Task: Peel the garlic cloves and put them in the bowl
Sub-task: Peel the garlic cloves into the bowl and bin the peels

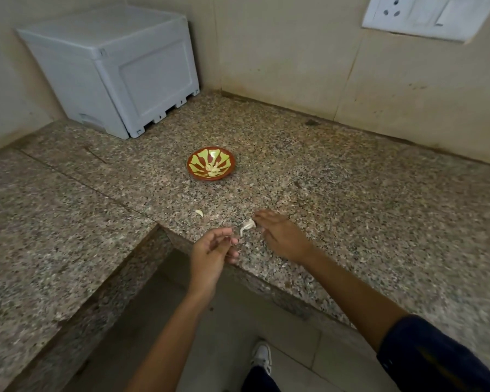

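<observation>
A small red bowl [229, 159] with a yellow-green leaf pattern stands on the granite counter, with pale peeled garlic cloves [212, 168] lying in its bottom. One loose clove [199, 212] rests on the counter nearer me. My right hand [280, 234] pinches a pale scrap of garlic skin [247, 226] between its fingertips, just above the counter's front edge. My left hand [214, 250] hovers at the counter corner with fingers curled; whether it holds a small bit of skin is unclear.
A grey plastic box [111, 69] stands in the back left corner. The speckled granite counter [351, 193] forms an L, with a lower slab [54, 222] on the left. A white switch plate [430, 15] hangs on the right wall. A shoe [262, 355] shows on the floor below.
</observation>
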